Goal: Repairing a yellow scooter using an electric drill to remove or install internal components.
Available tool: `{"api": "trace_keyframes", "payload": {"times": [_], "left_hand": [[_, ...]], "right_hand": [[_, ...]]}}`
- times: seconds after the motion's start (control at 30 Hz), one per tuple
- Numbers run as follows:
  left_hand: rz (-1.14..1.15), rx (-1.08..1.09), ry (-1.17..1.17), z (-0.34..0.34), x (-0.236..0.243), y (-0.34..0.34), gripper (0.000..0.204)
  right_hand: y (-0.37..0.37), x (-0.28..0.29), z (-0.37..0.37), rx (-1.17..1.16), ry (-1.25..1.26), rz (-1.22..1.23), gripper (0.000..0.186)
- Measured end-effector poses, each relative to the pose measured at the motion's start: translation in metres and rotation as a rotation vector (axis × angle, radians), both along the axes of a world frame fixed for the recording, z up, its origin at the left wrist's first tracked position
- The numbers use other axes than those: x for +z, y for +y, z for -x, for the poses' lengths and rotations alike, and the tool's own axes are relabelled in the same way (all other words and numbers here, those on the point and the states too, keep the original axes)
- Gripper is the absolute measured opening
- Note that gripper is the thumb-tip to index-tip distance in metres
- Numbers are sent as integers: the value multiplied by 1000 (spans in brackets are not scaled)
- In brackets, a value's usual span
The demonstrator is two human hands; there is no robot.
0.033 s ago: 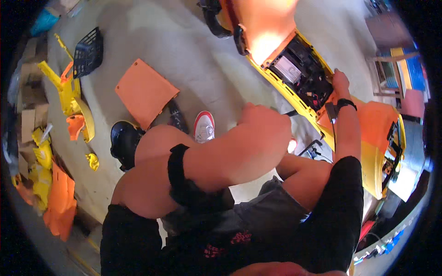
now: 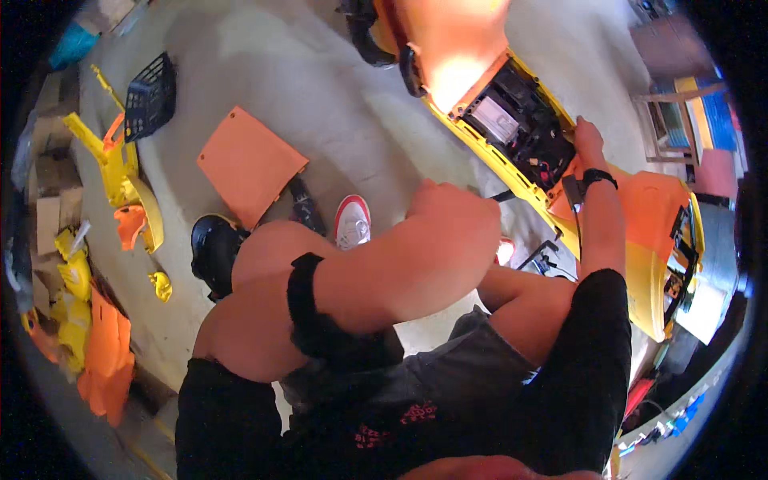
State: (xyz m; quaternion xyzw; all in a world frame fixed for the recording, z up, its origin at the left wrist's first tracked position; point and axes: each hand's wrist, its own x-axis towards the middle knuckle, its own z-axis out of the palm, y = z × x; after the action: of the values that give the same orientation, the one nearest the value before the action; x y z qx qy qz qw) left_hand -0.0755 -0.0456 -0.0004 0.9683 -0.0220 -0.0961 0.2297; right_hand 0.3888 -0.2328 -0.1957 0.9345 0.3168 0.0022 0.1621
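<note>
An orange and yellow scooter (image 2: 552, 214) stands at the right with its long compartment uncovered. Inside, a silver box (image 2: 494, 120) sits among black parts and wiring. My right hand (image 2: 590, 138) is closed at the compartment's far edge; what its fingers hold is hidden. A small black device (image 2: 573, 190) with a cable lies against that forearm, below the wristband. My left hand (image 2: 456, 210) is curled closed in front of the scooter's near side. Its fingertips face away, hiding anything in them. A short dark bar (image 2: 502, 196) shows just past its knuckles.
An orange panel (image 2: 250, 164) lies on the floor, left of my shoe (image 2: 353, 221). Farther left are a black basket (image 2: 150, 98), yellow body parts (image 2: 120, 168) and stacked orange panels (image 2: 106, 356). A wooden stool (image 2: 670, 126) stands beyond the scooter.
</note>
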Motion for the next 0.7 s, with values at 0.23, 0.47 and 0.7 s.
{"api": "trace_keyframes", "payload": {"times": [0.23, 0.47, 0.7], "left_hand": [[1, 32, -40, -1, -2, 0, 23], [1, 11, 71, -5, 4, 2, 23], [26, 43, -15, 2, -4, 4, 22]], "right_hand": [[-7, 5, 1, -51, 41, -19, 26], [-18, -3, -18, -151, 61, -169, 26], [-10, 6, -8, 56, 51, -87, 33]]}}
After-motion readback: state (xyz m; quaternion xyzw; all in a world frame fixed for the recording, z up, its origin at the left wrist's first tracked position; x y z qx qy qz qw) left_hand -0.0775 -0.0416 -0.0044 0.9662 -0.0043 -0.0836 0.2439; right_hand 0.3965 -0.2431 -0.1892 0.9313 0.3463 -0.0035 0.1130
